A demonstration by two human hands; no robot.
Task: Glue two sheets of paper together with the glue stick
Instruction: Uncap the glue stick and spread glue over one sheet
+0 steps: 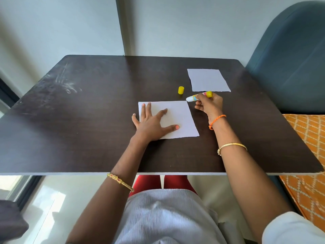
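A white sheet of paper (182, 118) lies on the dark table (88, 120) in front of me. My left hand (151, 122) presses flat on its left part with spread fingers. My right hand (209, 104) grips an uncapped glue stick (195, 97), yellow at its base, with the white tip at the sheet's far right corner. The yellow cap (181, 90) stands on the table just beyond the sheet. A second white sheet (207, 80) lies farther back on the right.
A blue chair back (290, 64) stands at the table's right. An orange patterned cloth (306, 138) lies beside the right edge. A wall runs behind the table's far edge. Scuff marks show on the table's left part.
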